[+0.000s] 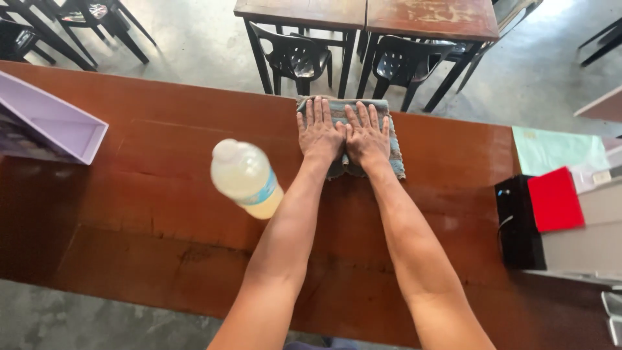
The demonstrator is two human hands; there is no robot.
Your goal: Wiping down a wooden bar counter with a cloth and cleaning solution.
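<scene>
Wood, reddish-brown and glossy with worn, scuffed patches, formed the long bench [162, 142] under both arms. On its far edge lay one cloth [395, 152], a soft, rumpled rectangle of faded grey-blue terry with darker streaks, its far hem flush with the bench's edge. The left hand [319, 133] lay flat on the cloth, palm down, fingers straight and slightly spread, gripping nothing. The right hand [367, 136] lay the same way just beside it, the two thumbs touching, so that both palms pressed the cloth from above and only its edges showed around them.

Near the left forearm, to the left of the left hand, stood one clear plastic bottle [246, 178], round-bodied, with a white cap, a pale blue label band and yellowish liquid inside. Farther left sat one lilac holder [61, 126], angular and smooth-sided. Well to the right of the right hand rested one black box [517, 223] with a flat red card [554, 199] against it. Beyond the fingertips, across grey concrete floor [194, 39], two black moulded plastic chairs [295, 58] were tucked under two wooden tables [363, 13].
</scene>
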